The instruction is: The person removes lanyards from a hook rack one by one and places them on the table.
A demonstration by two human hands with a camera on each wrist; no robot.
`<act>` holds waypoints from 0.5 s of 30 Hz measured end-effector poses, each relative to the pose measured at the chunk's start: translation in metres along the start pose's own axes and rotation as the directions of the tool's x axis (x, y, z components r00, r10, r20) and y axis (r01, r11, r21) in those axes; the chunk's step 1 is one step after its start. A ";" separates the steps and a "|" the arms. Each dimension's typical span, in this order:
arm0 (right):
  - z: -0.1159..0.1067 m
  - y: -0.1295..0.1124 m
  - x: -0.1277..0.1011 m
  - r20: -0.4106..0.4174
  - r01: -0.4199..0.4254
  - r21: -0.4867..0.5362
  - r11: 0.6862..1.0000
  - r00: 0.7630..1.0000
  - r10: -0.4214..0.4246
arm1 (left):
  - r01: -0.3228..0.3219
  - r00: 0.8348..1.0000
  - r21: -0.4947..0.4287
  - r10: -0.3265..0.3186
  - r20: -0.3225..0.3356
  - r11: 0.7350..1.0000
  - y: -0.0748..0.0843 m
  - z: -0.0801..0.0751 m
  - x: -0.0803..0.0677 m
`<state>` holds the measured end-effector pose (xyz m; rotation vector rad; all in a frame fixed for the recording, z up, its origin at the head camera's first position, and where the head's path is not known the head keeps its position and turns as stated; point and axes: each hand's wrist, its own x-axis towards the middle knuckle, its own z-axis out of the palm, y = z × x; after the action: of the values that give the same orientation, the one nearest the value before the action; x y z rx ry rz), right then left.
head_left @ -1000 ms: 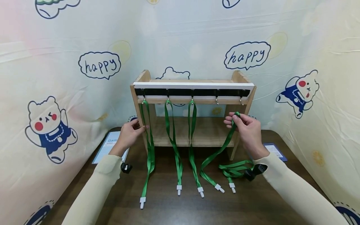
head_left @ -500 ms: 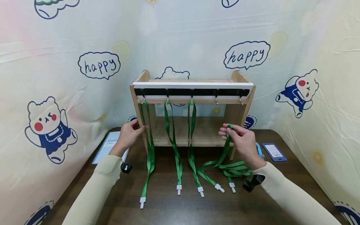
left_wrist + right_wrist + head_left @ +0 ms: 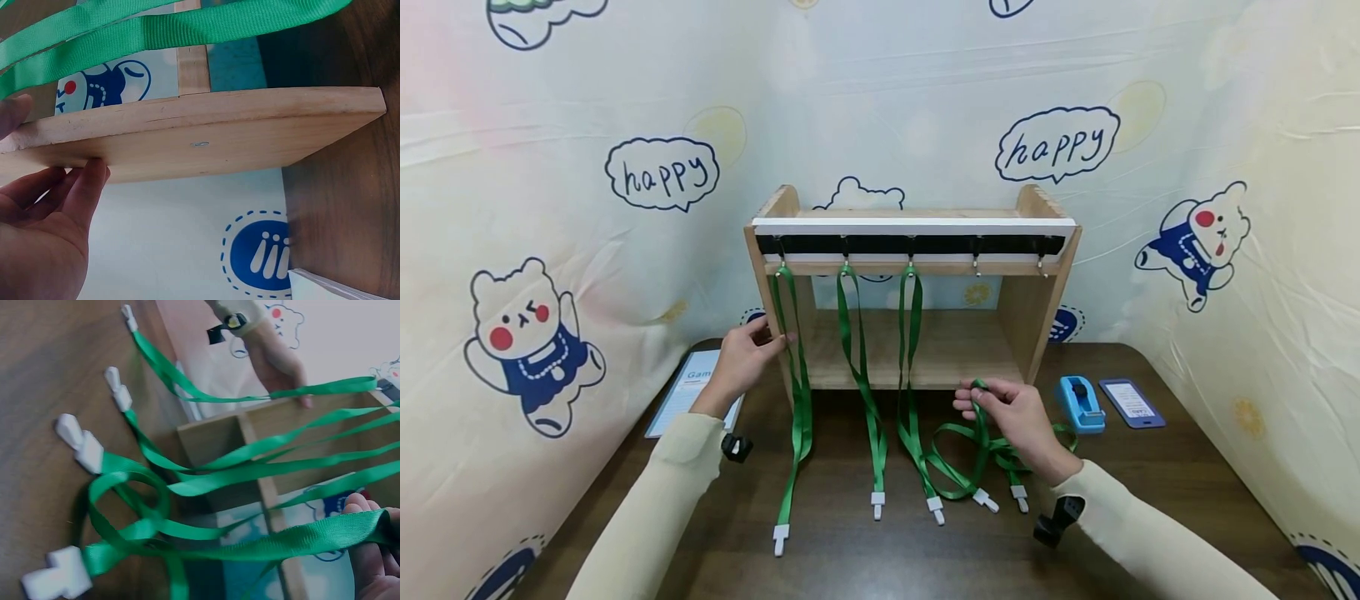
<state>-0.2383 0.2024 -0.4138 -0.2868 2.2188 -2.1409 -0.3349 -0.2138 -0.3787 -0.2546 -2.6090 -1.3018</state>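
Right hand pinches the loop end of a green lanyard between thumb and fingers, low in front of the rack and just above the worktop. The strap runs down and toward the viewer from the pinch, then curls in a loop on the worktop; its white clip lies at the near end. A second loose lanyard lies bunched beside it, clip toward the viewer.

Left hand grips the rack's left upright, fingers curled round the board edge with the thumb on its front.

Count: five lanyards, five hooks. Three lanyards hang from the three left hooks, long axis vertical, clips resting on the worktop. The two right hooks carry nothing.

Also on the worktop: one blue tape dispenser, one badge holder right of it, one card at left.
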 end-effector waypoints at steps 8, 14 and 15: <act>0.009 0.025 -0.001 0.005 -0.040 -0.022 0.999 0.999 0.040 | 0.005 1.000 -0.003 -0.005 0.001 1.000 -0.001 0.001 0.001; 0.013 0.045 -0.004 -0.016 -0.075 -0.028 0.997 0.997 0.074 | 0.013 1.000 -0.006 -0.013 0.005 1.000 -0.002 0.000 0.001; 0.014 0.048 -0.005 -0.021 -0.080 -0.030 0.996 0.997 0.079 | 0.014 1.000 -0.005 -0.014 0.006 1.000 -0.002 0.000 0.000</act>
<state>-0.2364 0.1906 -0.4630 -0.1762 2.2348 -2.0801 -0.3357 -0.2149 -0.3802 -0.2423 -2.6171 -1.3148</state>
